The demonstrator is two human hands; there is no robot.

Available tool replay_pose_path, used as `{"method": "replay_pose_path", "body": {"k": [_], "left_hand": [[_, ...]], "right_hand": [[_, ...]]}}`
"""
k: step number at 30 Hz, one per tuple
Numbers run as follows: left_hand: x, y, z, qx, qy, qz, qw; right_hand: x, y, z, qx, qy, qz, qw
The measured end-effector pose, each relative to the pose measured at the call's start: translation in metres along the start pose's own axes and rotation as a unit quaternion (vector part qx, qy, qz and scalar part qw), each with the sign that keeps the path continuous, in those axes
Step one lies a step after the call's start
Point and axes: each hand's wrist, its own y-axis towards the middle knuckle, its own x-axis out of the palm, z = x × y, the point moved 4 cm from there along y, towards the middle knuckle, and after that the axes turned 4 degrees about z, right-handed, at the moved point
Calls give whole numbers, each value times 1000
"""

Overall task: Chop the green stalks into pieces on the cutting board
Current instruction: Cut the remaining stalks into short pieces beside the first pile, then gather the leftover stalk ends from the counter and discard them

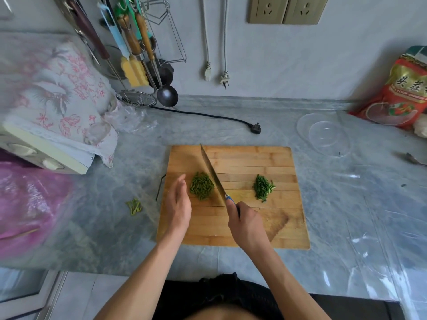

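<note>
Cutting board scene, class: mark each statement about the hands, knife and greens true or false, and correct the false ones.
1. The right hand holds the knife. True.
2. The left hand grips a whole stalk. False: its fingers are straight and hold nothing, beside the left pile.
3. Two piles of chopped greens lie on the cutting board. True; the right pile sits apart.
4. The clear bowl is full of greens. False: it holds none.
5. Some green bits lie off the board. True.
</note>
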Motion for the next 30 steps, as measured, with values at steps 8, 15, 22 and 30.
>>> {"method": "replay_pose_path", "body": {"k": [8, 15, 22, 30], "left_hand": [[11, -10, 25, 57, 44, -142, 987], [121, -55, 75, 66, 85, -346, 932], [140, -85, 55, 22, 94, -347, 933], [111, -82, 37, -21, 83, -333, 939]], "right_hand": [[-62, -4, 9, 13, 10, 112, 994], [-118, 3, 80, 115, -52, 220, 967], [-143, 10, 133, 186, -85, 273, 940], [-131, 10, 126, 199, -165, 242, 935]]}}
